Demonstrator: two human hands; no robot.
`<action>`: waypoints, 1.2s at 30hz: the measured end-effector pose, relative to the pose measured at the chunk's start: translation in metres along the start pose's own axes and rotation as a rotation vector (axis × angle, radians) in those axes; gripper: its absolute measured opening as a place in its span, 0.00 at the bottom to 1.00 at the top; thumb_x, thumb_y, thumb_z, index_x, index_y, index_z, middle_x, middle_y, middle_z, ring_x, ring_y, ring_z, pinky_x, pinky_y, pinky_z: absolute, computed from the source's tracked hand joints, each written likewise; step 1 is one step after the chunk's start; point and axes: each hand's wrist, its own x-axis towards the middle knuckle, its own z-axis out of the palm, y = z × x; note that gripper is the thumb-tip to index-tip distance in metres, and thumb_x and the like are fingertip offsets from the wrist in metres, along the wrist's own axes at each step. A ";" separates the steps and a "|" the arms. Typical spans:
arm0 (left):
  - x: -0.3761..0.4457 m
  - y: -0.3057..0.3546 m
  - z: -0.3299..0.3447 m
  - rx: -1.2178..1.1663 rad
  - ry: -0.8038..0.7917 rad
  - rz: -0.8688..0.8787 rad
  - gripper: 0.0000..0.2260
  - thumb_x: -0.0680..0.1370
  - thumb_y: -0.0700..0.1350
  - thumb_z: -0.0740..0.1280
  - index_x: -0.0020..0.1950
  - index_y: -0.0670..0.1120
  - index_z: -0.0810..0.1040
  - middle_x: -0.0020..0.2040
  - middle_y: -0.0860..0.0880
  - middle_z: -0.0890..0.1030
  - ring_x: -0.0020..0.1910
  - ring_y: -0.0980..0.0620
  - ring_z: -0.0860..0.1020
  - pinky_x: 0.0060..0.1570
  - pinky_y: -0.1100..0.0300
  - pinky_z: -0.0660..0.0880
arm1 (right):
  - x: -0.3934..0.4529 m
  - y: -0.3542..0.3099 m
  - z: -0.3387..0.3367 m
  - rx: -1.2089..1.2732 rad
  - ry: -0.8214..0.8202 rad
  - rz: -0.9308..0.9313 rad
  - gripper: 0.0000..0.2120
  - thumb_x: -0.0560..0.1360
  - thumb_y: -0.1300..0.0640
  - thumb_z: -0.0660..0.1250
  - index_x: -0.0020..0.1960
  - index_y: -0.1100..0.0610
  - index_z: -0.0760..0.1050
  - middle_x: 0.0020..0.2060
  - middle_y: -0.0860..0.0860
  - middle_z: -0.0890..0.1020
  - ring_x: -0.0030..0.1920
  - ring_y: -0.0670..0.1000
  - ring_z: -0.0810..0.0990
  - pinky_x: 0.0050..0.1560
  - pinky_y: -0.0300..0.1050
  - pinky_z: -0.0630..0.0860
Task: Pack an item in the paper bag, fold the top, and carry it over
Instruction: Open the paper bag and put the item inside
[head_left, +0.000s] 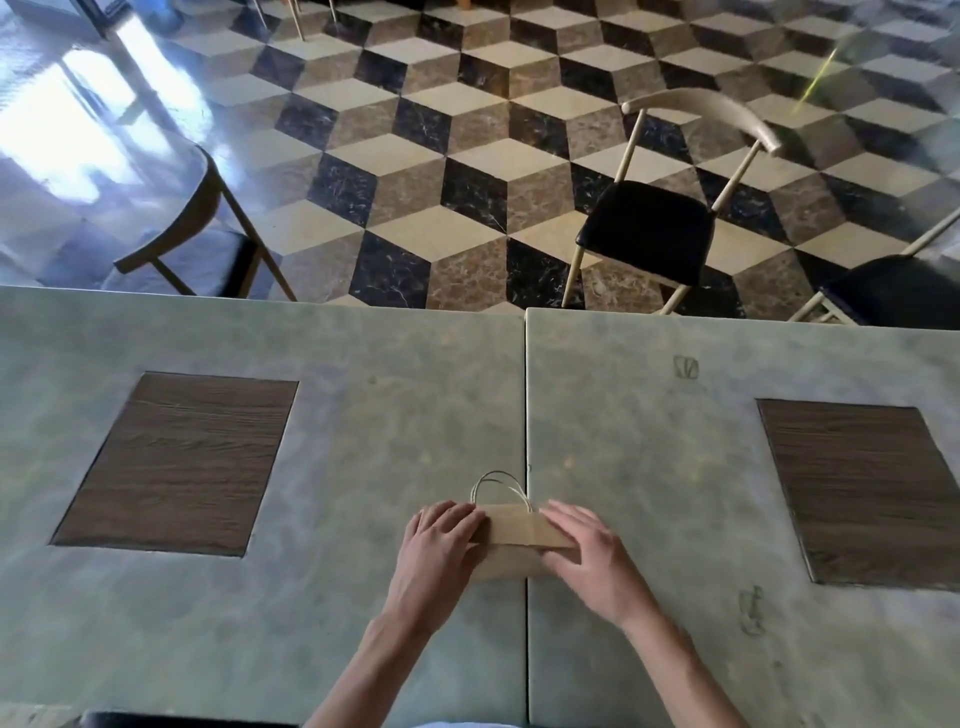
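Observation:
A small brown paper bag (514, 535) lies on the table over the seam between two tabletops, its top folded down into a flat band. Its pale string handles (498, 486) loop out past the far edge. My left hand (441, 545) presses on the bag's left end, fingers curled over the fold. At the right end my right hand (582, 545) lies flat with the fingers spread across the fold. Whatever is inside the bag is hidden.
Two grey-green marbled tabletops (363, 467) meet at a seam (525, 389). Each has a dark wood inlay, one left (179, 462) and one right (862, 493). Beyond the far edge stand a chair at left (202, 234), a black-seated chair (654, 228), and another at far right (893, 291).

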 end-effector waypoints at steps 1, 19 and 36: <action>-0.001 0.000 -0.003 -0.073 0.006 -0.029 0.17 0.76 0.59 0.64 0.59 0.51 0.79 0.60 0.53 0.81 0.60 0.50 0.75 0.58 0.54 0.74 | -0.001 0.000 -0.007 0.081 0.017 0.062 0.28 0.70 0.53 0.75 0.69 0.54 0.74 0.63 0.43 0.74 0.66 0.44 0.70 0.70 0.35 0.62; -0.007 0.006 -0.048 -1.326 0.077 -0.886 0.28 0.81 0.60 0.54 0.49 0.40 0.85 0.44 0.41 0.86 0.42 0.50 0.83 0.48 0.57 0.81 | -0.009 -0.011 -0.030 1.226 0.228 0.531 0.11 0.79 0.53 0.65 0.52 0.60 0.79 0.44 0.56 0.84 0.45 0.52 0.81 0.46 0.47 0.73; 0.002 0.014 -0.057 -0.486 -0.045 -0.578 0.23 0.69 0.69 0.64 0.36 0.50 0.83 0.41 0.51 0.76 0.49 0.53 0.75 0.42 0.65 0.68 | -0.019 -0.018 -0.031 0.848 0.136 0.319 0.35 0.56 0.41 0.82 0.58 0.55 0.76 0.51 0.52 0.87 0.56 0.54 0.83 0.61 0.49 0.76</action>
